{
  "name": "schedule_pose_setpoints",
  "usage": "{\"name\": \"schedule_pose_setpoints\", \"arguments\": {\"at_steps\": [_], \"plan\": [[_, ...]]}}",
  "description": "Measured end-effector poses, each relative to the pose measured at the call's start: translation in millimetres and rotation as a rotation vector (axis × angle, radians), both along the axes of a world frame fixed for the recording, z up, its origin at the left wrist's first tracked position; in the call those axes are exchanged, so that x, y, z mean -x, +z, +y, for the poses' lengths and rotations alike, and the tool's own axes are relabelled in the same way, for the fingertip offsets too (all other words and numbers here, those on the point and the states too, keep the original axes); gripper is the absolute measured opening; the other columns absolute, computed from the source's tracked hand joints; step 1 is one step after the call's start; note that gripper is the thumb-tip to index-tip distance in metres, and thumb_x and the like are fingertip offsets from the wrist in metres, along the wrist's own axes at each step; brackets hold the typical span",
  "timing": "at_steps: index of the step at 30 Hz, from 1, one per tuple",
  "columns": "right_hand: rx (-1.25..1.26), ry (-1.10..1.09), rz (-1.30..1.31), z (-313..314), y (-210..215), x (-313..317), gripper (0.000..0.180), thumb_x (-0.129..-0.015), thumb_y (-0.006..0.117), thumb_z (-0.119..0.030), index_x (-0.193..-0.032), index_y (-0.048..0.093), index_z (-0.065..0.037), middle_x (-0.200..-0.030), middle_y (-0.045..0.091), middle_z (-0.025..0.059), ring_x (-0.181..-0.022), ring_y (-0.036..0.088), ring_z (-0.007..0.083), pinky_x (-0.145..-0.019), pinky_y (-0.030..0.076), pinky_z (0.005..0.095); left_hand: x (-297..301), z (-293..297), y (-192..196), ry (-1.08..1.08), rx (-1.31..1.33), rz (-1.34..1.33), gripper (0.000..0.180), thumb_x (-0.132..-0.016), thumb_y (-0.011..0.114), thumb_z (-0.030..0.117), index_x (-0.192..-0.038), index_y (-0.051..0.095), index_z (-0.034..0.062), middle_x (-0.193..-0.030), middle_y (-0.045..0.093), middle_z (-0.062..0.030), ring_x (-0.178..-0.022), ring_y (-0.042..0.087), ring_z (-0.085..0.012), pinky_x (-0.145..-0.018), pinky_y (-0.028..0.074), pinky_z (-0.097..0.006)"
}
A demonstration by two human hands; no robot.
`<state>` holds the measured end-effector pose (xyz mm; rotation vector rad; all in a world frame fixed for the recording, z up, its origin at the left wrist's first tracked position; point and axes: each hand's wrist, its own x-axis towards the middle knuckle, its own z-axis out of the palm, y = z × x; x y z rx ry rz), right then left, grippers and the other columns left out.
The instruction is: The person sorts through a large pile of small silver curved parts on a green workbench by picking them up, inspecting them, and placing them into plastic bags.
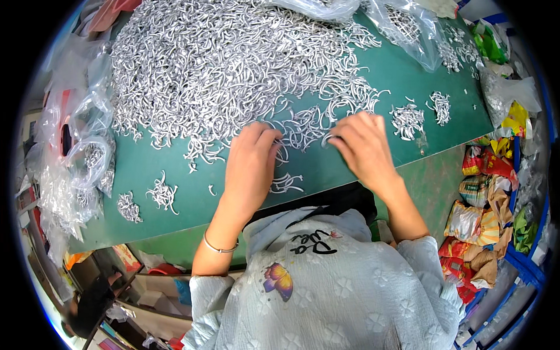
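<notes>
A wide heap of small curved silver metal pieces [221, 70] covers the far part of the green table [361, 169]. At its near edge my left hand [251, 160] has its fingers curled and pressed together among loose pieces; what lies between the fingertips is hidden. To the right, my right hand [366, 146] is closed in a pinch, with a curved silver piece [326, 140] at its thumb and fingertips. Several pieces form a small group [286, 183] just right of my left wrist. One piece [212, 189] lies alone to the left of that wrist.
Small piles sit at the table's left [163, 192] and right [408, 121]. Clear plastic bags [79, 146] crowd the left edge; another bag [408, 35] lies at the far right. Colourful packages [475, 221] fill a blue-framed rack on the right. A person in dark clothing [90, 306] is at lower left.
</notes>
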<state>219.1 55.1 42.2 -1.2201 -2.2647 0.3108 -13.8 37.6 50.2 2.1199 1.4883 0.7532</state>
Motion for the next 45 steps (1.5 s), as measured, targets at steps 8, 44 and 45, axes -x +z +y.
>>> {"name": "schedule_pose_setpoints", "arguments": {"at_steps": [8, 44, 45], "plan": [[-0.015, -0.172, -0.041, -3.2, 8.6, -0.7, 0.014, -0.076, 0.070, -0.002, -0.087, 0.062, -0.006, -0.090, 0.059, 0.0051, -0.087, 0.054, 0.0235, -0.079, 0.036, 0.0369, 12.8, -30.4, 2.9, 0.166, 0.002, -0.071, 0.026, -0.080, 0.065, -0.005, -0.105, 0.062, 0.0014, -0.099, 0.058, -0.0134, -0.092, 0.056, -0.0317, -0.081, 0.045, -0.037], [0.200, 0.200, 0.148, -27.7, 11.2, 46.1, 0.021, -0.078, 0.063, 0.000, -0.099, 0.063, -0.002, -0.102, 0.058, 0.0095, -0.091, 0.056, 0.0302, -0.076, 0.046, 0.0385, 24.6, -107.8, 17.2, 0.107, 0.386, -0.540, 0.025, -0.084, 0.066, 0.000, -0.109, 0.064, -0.0001, -0.089, 0.067, -0.0115, -0.079, 0.064, -0.0228, -0.070, 0.051, -0.031], [0.143, 0.152, 0.116, -20.5, 13.0, 47.2, 0.022, -0.079, 0.063, -0.001, -0.101, 0.063, -0.003, -0.104, 0.058, 0.0087, -0.095, 0.056, 0.0301, -0.079, 0.046, 0.0388, 24.9, -104.2, 15.7, 0.110, 0.288, -0.424, 0.035, -0.079, 0.072, 0.006, -0.112, 0.063, 0.0030, -0.103, 0.065, -0.0111, -0.095, 0.061, -0.0268, -0.083, 0.049, -0.038]]}}
